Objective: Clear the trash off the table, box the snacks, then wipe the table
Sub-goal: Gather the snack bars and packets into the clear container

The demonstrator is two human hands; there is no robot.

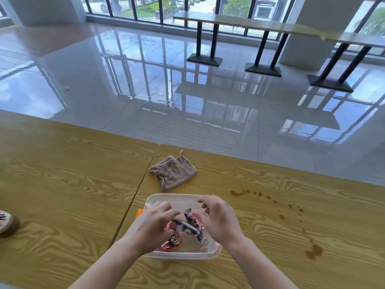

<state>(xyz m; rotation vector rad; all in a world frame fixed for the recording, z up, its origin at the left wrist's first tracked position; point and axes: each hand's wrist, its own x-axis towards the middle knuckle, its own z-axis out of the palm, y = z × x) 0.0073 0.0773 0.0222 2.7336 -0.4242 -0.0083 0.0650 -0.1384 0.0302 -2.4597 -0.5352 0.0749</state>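
A clear plastic box (210,254) stands on the wooden table (270,205) right in front of me. Inside it lie red snack packets (173,239) and a dark purple one (196,225). My left hand (152,228) reaches into the box from the left, its fingertips pinched on the upper end of a packet. My right hand (220,219) hovers over the right side of the box with its fingers curled and apart, just above the purple packet. A folded brown cloth (173,174) lies behind the box.
Brown spill spots (238,192) trail across the table to a larger blot (314,251) at the right. An orange piece (139,212) shows at the box's left side. A brown round object (6,224) sits at the left edge. A seam (135,195) splits two tabletops.
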